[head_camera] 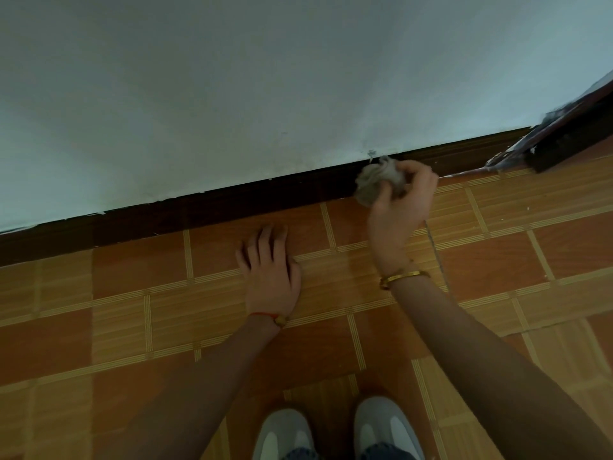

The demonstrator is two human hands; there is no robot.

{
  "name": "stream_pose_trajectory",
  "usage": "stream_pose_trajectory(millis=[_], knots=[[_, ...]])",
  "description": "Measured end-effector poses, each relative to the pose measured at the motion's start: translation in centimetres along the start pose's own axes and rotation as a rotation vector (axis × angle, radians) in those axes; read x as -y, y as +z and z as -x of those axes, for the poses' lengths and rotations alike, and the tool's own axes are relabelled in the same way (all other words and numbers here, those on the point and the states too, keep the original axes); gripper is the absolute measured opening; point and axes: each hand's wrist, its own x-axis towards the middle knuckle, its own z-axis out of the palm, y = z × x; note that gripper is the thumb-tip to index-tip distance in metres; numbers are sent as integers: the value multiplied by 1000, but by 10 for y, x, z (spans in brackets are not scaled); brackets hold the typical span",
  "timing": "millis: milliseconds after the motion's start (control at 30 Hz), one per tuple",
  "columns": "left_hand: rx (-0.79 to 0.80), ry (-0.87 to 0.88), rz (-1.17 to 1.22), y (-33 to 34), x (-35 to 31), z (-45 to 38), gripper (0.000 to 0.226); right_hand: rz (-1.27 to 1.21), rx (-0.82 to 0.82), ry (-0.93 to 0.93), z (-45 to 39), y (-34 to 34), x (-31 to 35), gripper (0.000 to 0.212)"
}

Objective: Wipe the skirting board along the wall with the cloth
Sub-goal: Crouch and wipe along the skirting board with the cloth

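Right hand (pixel 399 207) grip: cloth (pixel 374 182) | against skirting board (pixel 232 207)

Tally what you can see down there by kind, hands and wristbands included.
Hands: 2, left hand flat on the floor, right hand
Cloths: 1, grey cloth at the skirting board
Wristbands: 2, red string, gold bangle
Shoes: 2, left shoe, right shoe
Skirting boards: 1
Total: 8
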Motion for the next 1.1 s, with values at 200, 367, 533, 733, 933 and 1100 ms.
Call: stream_pose_trajectory(millis=[200, 367, 533, 733, 933, 1100], knots=[[-13, 1, 3, 0, -1, 1, 51, 123, 98, -62, 1, 1, -15, 31], [-10, 2, -3, 1, -1, 0, 52, 300, 474, -291, 30, 10, -30, 35], [-25, 11, -3, 2, 1, 1, 53, 450, 477, -314, 15, -4, -48, 37], [-38, 9, 3, 3, 0, 2, 53, 510, 254, -13, -26, -28, -68, 35], [-73, 36, -1, 7, -4, 2, 51, 503, 457, -247, 5, -18, -56, 34], [-34, 158, 114, 4, -36, -6, 47, 540, 541, -353, 15, -22, -55, 31]])
